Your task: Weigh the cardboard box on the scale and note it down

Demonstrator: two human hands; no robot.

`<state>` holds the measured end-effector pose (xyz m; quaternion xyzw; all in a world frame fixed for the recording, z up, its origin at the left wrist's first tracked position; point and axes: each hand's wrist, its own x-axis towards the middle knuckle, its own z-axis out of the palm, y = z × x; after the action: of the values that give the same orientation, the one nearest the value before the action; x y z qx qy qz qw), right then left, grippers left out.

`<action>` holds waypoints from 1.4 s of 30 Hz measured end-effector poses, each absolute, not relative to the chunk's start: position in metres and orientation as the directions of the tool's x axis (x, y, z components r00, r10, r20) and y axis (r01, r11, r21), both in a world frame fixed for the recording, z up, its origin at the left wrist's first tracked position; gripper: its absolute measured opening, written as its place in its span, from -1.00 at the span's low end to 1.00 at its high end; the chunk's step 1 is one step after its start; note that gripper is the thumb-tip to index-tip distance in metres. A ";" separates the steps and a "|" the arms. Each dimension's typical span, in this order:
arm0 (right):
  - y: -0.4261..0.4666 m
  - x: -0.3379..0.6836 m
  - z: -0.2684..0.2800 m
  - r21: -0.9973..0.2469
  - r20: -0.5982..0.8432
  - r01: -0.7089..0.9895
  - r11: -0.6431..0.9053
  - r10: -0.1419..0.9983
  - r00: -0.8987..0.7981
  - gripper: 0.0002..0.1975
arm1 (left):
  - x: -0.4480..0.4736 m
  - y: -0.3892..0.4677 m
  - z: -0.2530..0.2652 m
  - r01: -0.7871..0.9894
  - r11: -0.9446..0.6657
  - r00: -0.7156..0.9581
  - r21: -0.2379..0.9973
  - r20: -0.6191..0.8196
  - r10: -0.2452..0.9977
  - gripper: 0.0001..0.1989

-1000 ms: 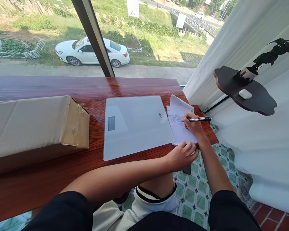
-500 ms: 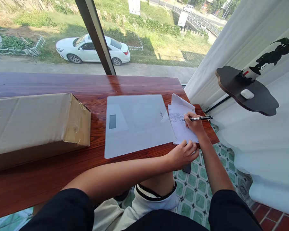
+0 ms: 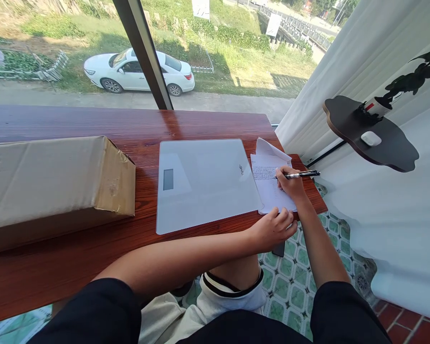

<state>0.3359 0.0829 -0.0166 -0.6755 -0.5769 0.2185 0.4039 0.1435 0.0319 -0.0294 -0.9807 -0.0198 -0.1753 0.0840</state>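
Note:
My right hand (image 3: 289, 184) is closed around a black and silver pen (image 3: 303, 175), its tip against the handwritten lines on a white paper pad (image 3: 272, 195). The pad has a top sheet folded back and lies at the right end of the table. My left hand (image 3: 274, 230) rests at the table's front edge by the pad's lower edge. Its fingers are slightly bent and apart, with no object seen in them; its underside is hidden. Left of the pad, and touching or nearly touching it, lies a flat white digital scale (image 3: 204, 186) with a small grey display.
A long cardboard box (image 3: 57, 181) occupies the left of the reddish wooden table (image 3: 215, 125). At right, a dark wavy shelf (image 3: 390, 145) holds a potted plant (image 3: 378, 106) and a small white case (image 3: 371, 138). White curtains (image 3: 372, 215) hang beside it. A dark phone-like object (image 3: 278, 249) shows below my left hand.
The camera view has shifted slightly. Both hands keep nearly the same place on and beside the pad, and the pen stays in my right hand.

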 end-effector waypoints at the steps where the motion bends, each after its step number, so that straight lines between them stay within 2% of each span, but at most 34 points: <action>1: 0.083 0.336 -0.017 -0.809 0.165 0.588 -0.019 0.952 0.259 -0.59 | 0.143 0.032 -0.029 0.067 -0.986 0.939 -0.156 0.344 0.009 -0.50; 32: 0.086 0.336 -0.017 -0.840 0.137 0.540 -0.061 0.938 0.318 -0.62 | 0.145 0.032 -0.031 0.084 -0.985 0.923 -0.148 0.385 0.021 -0.55; 34: 0.087 0.339 -0.017 -0.871 0.207 0.491 -0.017 0.893 0.399 -0.60 | 0.145 0.031 -0.032 0.087 -0.985 0.920 -0.149 0.390 0.022 -0.56; 36: 0.089 0.344 -0.018 -0.869 0.328 0.493 0.042 0.796 0.509 -0.57 | 0.145 0.031 -0.033 0.090 -0.984 0.919 -0.153 0.393 0.022 -0.56; 39: 0.091 0.352 -0.020 -0.766 0.486 0.643 -0.004 0.652 0.582 -0.54 | 0.146 0.030 -0.034 0.087 -0.984 0.916 -0.154 0.401 0.018 -0.55; 42: 0.090 0.357 -0.022 -0.630 0.573 0.768 -0.115 0.599 0.559 -0.56 | 0.146 0.030 -0.035 0.081 -0.984 0.911 -0.157 0.412 0.010 -0.55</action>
<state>0.3574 0.0901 -0.0222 -0.7414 -0.4610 -0.0880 0.4796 0.1462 0.0302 -0.0355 -0.9738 -0.0233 -0.2094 0.0854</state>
